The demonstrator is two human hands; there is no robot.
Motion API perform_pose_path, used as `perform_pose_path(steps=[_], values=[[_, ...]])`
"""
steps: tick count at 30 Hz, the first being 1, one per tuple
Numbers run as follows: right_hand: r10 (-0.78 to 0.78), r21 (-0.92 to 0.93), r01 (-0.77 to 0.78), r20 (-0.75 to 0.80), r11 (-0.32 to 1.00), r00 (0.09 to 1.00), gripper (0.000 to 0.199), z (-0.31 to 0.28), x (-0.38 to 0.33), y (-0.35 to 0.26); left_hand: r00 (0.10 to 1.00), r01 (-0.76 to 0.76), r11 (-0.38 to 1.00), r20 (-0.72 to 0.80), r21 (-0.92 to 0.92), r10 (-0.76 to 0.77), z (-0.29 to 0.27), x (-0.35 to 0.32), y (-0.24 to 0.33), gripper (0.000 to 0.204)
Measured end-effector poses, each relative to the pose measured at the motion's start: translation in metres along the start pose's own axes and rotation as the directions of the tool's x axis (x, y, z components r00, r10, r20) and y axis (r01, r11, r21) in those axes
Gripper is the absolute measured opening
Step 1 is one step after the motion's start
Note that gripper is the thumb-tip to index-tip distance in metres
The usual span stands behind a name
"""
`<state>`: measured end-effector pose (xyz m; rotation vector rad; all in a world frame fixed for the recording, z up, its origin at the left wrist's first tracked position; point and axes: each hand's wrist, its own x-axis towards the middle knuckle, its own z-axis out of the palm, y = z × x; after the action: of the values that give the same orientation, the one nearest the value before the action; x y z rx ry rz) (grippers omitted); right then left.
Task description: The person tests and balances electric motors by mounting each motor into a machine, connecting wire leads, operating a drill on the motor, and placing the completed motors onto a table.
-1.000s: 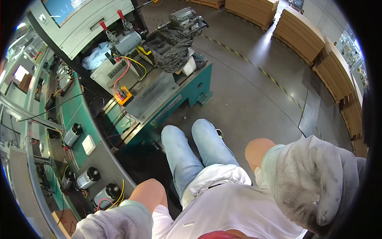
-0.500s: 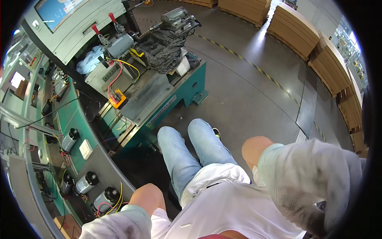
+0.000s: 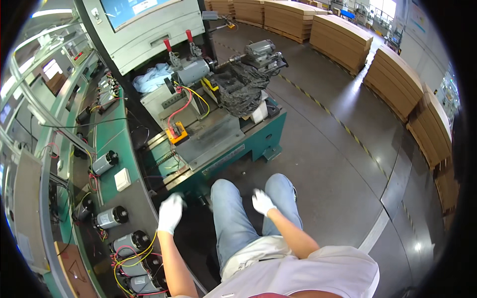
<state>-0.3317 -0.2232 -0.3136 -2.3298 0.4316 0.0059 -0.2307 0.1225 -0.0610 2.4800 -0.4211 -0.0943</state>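
- Left hand [image 3: 170, 214] wears a white glove [image 3: 169, 222]; its fingers [image 3: 175, 201] look blurry.
- Right hand [image 3: 262, 202], gloved too, is near the right knee [image 3: 281, 187], fingers a little bent.
- Left forearm [image 3: 177, 265] reaches forward; right forearm [image 3: 293, 232] slants inward.

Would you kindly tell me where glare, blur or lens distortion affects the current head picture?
In the head view, bright glare streaks the smooth grey floor between tall brown cardboard stacks; in the head view, the white-gloved left hand looks slightly motion-blurred; the head view's fisheye bows the long green-and-dark workbench, with black corners.
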Motion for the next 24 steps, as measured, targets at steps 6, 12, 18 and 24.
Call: perform_pose_path(steps=[6, 12, 18, 24], values=[[0.269, -0.367, 0.266, 0.901, 0.891, 0.341, 0.051, 0.065, -0.039, 0.027, 0.81, 0.347, 0.929, 0.458, 0.129, -0.366, 0.029, -0.065, -0.083, 0.042], [0.314, -0.336, 0.22, 0.941, 0.916, 0.127, 0.055, 0.062, -0.047, 0.049, 0.936, 0.293, 0.956, 0.203, 0.006, -0.288, -0.002, -0.066, -0.033, 0.033], [0.335, -0.361, 0.091, 0.917, 0.928, 0.219, 0.062, 0.087, -0.06, 0.061, 0.845, 0.366, 0.889, -0.499, 0.275, -0.193, 0.001, -0.11, -0.027, 0.048], [0.332, -0.336, -0.021, 0.915, 0.942, 0.228, 0.071, 0.093, -0.071, 0.087, 0.956, 0.29, 0.765, -0.205, 0.576, -0.208, 0.016, -0.157, -0.046, 0.079]])
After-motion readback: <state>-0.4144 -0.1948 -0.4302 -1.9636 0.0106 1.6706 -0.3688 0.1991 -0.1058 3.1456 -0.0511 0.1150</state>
